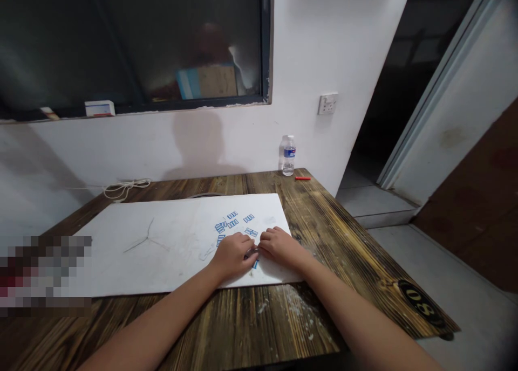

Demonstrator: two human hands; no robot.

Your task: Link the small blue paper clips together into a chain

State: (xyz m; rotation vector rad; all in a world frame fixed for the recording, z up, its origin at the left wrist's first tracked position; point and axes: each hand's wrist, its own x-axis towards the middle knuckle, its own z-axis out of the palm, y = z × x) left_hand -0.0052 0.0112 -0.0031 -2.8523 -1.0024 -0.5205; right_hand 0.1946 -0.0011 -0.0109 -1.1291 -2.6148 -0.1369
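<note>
My left hand and my right hand almost meet over the right part of a white board. Both have curled fingers, pinching close together around something small whose kind is hidden by the fingers. Just beyond them lie several small blue-and-white striped pieces, scattered on the board. One blue piece shows just below the gap between my hands. Left of my left hand is a faint, pale outlined shape, too unclear to name. Thin dark lines branch across the board's left half.
The board rests on a dark wooden table. At its back right stand a water bottle and a red pen-like stick. A coiled white cable lies at the back left. A round plaque marks the right corner.
</note>
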